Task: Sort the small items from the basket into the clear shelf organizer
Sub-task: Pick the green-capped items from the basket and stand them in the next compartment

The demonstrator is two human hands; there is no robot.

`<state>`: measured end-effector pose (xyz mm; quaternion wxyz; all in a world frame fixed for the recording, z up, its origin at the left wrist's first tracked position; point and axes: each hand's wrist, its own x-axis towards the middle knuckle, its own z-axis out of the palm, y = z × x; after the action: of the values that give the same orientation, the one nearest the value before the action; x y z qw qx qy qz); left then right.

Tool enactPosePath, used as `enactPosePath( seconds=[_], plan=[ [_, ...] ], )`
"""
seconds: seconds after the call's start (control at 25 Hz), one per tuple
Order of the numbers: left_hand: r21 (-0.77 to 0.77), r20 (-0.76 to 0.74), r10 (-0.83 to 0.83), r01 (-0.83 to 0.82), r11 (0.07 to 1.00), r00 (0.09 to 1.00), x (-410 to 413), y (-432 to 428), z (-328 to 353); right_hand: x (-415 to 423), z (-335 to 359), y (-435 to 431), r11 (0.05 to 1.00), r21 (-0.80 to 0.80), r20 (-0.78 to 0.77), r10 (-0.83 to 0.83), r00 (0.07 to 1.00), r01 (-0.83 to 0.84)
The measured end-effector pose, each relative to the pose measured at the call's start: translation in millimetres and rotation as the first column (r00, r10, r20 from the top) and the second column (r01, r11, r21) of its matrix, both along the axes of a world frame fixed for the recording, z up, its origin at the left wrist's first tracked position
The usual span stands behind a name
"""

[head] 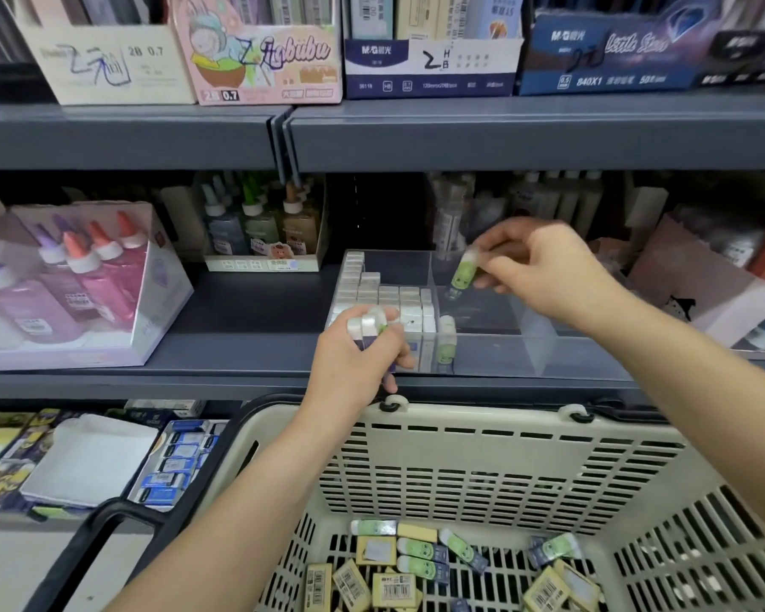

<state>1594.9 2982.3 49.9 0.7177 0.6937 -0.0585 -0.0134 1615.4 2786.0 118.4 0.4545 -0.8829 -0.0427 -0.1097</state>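
Note:
A clear shelf organizer [531, 333] stands on the middle shelf. Its left compartment is packed with white erasers [389, 298]; one green eraser [446, 335] stands upright at the front of the right compartment. My right hand [544, 267] pinches another green eraser [465, 269] above that right compartment. My left hand [358, 351] grips a bundle of several erasers [369, 322] in front of the organizer's left end. Below, a beige basket [482, 452] holds several green and yellow erasers [420, 563] on its floor.
Glue bottles in a clear box [76, 280] sit at the left of the same shelf, small bottles [261, 227] behind. Cardboard display boxes [257, 50] line the shelf above. A lower shelf at left holds a white tray [89, 461] and blue eraser packs [173, 466].

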Motion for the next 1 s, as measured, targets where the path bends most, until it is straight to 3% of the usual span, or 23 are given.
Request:
enactPosePath(
  seconds=[0.08,0.16,0.64,0.72,0.8,0.88,1.0],
  plan=[
    [0.017,0.015,0.002,-0.003,1.000,1.000,-0.4,0.4,-0.3,6.3,-9.0,1.2,0.981,-0.193,-0.019,-0.018,1.000,0.014],
    [0.006,0.011,-0.006,0.006,1.000,1.000,-0.3,0.8,-0.8,10.0,-17.7,5.7,0.960,-0.279,-0.082,0.014,0.997,-0.036],
    [-0.086,-0.003,-0.029,0.029,0.996,1.000,-1.8,2.2,-0.8,12.0,-33.8,3.3,0.880,-0.422,-0.237,0.128,0.963,-0.221],
    [-0.082,-0.002,-0.026,0.026,0.996,1.000,-3.0,1.5,-0.5,8.2,-30.4,3.0,0.835,-0.514,-0.200,0.108,0.974,-0.198],
    [-0.063,-0.003,-0.022,0.022,0.998,1.000,-3.3,1.3,-0.4,0.5,-26.1,6.6,0.817,-0.573,-0.013,0.070,0.997,-0.065],
    [-0.046,0.002,-0.033,0.033,0.998,0.999,-3.3,1.6,-0.3,-11.8,-20.4,17.1,0.891,-0.453,0.120,0.098,0.988,-0.033],
    [0.033,0.048,-0.071,0.069,0.997,0.996,-3.4,2.9,0.0,-28.6,-14.3,36.8,0.942,-0.270,0.053,0.222,0.974,-0.200]
  ],
)
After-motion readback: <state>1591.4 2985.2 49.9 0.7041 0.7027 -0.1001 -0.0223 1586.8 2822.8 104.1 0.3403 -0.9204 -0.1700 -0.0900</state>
